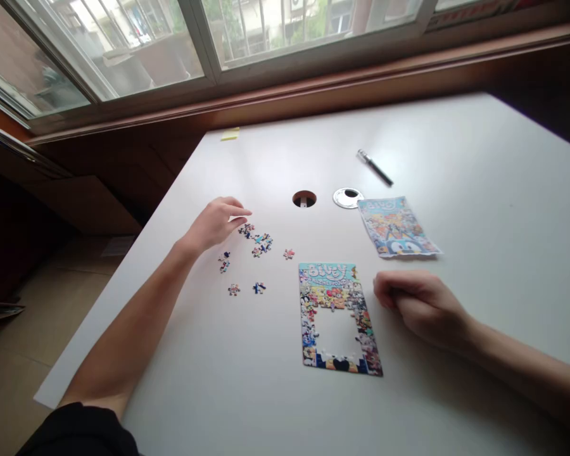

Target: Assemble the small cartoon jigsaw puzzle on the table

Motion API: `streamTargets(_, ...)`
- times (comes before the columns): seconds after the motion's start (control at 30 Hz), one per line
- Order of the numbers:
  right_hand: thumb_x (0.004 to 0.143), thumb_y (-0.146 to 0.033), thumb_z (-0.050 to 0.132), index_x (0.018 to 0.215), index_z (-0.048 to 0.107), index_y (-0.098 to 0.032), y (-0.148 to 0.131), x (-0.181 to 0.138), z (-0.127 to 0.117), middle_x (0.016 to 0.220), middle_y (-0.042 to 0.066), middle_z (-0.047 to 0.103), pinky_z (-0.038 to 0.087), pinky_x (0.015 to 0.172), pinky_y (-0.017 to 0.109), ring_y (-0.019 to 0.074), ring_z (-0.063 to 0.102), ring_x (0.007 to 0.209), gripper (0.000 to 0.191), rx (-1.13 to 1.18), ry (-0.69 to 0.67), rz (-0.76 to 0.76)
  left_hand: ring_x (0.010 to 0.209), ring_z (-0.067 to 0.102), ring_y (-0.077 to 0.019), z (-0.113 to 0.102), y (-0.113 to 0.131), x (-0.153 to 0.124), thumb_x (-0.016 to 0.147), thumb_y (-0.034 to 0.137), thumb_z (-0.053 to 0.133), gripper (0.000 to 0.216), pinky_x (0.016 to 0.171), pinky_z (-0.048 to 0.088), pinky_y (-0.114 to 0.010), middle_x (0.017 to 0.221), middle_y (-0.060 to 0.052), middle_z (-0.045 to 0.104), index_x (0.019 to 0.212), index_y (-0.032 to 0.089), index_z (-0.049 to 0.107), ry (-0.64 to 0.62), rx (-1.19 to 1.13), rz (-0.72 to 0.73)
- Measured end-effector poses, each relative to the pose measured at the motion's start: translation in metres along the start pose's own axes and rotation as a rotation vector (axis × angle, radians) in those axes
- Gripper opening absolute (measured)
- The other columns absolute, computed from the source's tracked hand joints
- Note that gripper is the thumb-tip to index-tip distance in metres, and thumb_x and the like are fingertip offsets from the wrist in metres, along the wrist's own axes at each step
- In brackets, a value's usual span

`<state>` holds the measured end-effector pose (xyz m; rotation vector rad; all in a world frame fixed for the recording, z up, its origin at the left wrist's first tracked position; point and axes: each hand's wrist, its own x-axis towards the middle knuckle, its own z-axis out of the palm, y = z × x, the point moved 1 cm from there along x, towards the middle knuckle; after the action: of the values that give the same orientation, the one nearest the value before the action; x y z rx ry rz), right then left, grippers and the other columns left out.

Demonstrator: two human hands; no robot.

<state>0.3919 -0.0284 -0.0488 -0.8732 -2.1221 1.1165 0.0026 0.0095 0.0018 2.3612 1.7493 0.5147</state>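
Observation:
My left hand (219,221) hovers at the far side of a loose group of puzzle pieces (263,242), thumb and forefinger apart with nothing visible between them. Single pieces lie nearer to me, among them a dark blue one (259,288) and a pinkish one (234,289). A reddish piece (289,254) sits apart to the right. The partly assembled jigsaw puzzle (308,342) lies flat, its border joined around a bare middle. Beside its right edge my right hand (420,307) rests on the table in a fist, with no object showing in it.
A creased picture sheet (394,225) lies beyond my right hand. Behind it are a black-and-clear pen (376,168) and a round metal cover (346,197). A round hole (304,199) opens in the white table (218,392). A yellow sticky note (230,133) marks the far corner.

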Motion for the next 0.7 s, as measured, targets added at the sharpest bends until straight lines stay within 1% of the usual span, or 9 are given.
streamTargets(0.07, 0.06, -0.012, 0.034, 0.058, 0.041, -0.019, 0.0, 0.001, 0.0, 0.055, -0.003, 0.036, 0.026, 0.049, 0.025, 0.0111, 0.032, 0.053, 0.011, -0.007, -0.003, -0.002, 0.091, 0.064, -0.0178, 0.001, -0.005, 0.005, 0.089, 0.033, 0.062, 0.02, 0.089, 0.051, -0.034, 0.106, -0.005, 0.071, 0.097, 0.022, 0.077, -0.091, -0.041, 0.01)
streamTargets(0.1, 0.06, -0.012, 0.034, 0.058, 0.041, -0.019, 0.0, 0.001, 0.0, 0.055, -0.003, 0.036, 0.026, 0.049, 0.025, 0.011, 0.032, 0.053, 0.011, -0.01, -0.007, -0.005, 0.088, 0.064, -0.0171, 0.002, -0.006, 0.005, 0.088, 0.034, 0.063, 0.02, 0.087, 0.051, -0.033, 0.103, -0.005, 0.071, 0.092, 0.022, 0.077, -0.116, -0.053, 0.004)
streamTargets(0.2, 0.06, -0.012, 0.033, 0.058, 0.041, -0.02, -0.001, 0.002, 0.0, 0.055, -0.003, 0.036, 0.027, 0.05, 0.025, 0.0109, 0.032, 0.053, 0.011, -0.013, -0.016, -0.018, 0.084, 0.064, -0.0163, 0.003, -0.006, 0.002, 0.085, 0.037, 0.065, 0.021, 0.082, 0.052, -0.031, 0.098, -0.006, 0.07, 0.083, 0.019, 0.075, -0.136, -0.059, -0.05)
streamTargets(0.37, 0.06, -0.013, 0.034, 0.057, 0.042, -0.019, -0.004, 0.002, 0.001, 0.054, -0.003, 0.037, 0.026, 0.049, 0.024, 0.0107, 0.032, 0.052, 0.011, -0.018, -0.001, -0.036, 0.081, 0.063, -0.015, -0.002, -0.007, -0.009, 0.083, 0.045, 0.068, 0.029, 0.074, 0.052, -0.028, 0.101, -0.007, 0.066, 0.078, 0.016, 0.07, -0.183, -0.083, -0.177)
streamTargets(0.47, 0.06, -0.012, 0.034, 0.056, 0.042, -0.019, -0.005, 0.003, 0.001, 0.054, -0.003, 0.037, 0.027, 0.049, 0.024, 0.0109, 0.032, 0.052, 0.011, -0.021, -0.002, -0.028, 0.074, 0.06, -0.0135, -0.004, -0.003, -0.019, 0.085, 0.05, 0.065, 0.039, 0.068, 0.049, -0.027, 0.099, -0.007, 0.066, 0.068, 0.015, 0.066, -0.198, -0.043, -0.189)
streamTargets(0.53, 0.059, -0.013, 0.035, 0.056, 0.042, -0.02, -0.006, 0.003, 0.0, 0.053, -0.003, 0.038, 0.027, 0.049, 0.024, 0.0113, 0.032, 0.052, 0.011, -0.016, -0.003, -0.021, 0.067, 0.058, -0.0118, -0.005, 0.0, -0.027, 0.088, 0.051, 0.06, 0.045, 0.064, 0.046, -0.027, 0.095, -0.006, 0.066, 0.061, 0.015, 0.062, -0.22, -0.013, -0.18)
streamTargets(0.6, 0.058, -0.014, 0.035, 0.056, 0.042, -0.02, -0.007, 0.004, 0.0, 0.053, -0.003, 0.038, 0.027, 0.049, 0.025, 0.0116, 0.032, 0.052, 0.01, -0.009, 0.001, -0.015, 0.065, 0.056, -0.0118, -0.007, 0.004, -0.034, 0.091, 0.048, 0.056, 0.044, 0.063, 0.045, -0.027, 0.088, -0.005, 0.066, 0.063, 0.016, 0.063, -0.21, -0.006, -0.17)
streamTargets(0.7, 0.057, -0.015, 0.036, 0.055, 0.042, -0.02, -0.008, 0.004, 0.001, 0.052, -0.003, 0.038, 0.026, 0.049, 0.025, 0.012, 0.032, 0.051, 0.009, -0.005, 0.004, -0.004, 0.074, 0.06, -0.0142, -0.008, 0.011, -0.042, 0.092, 0.044, 0.056, 0.031, 0.067, 0.048, -0.027, 0.089, -0.005, 0.067, 0.085, 0.017, 0.07, -0.141, -0.063, -0.117)
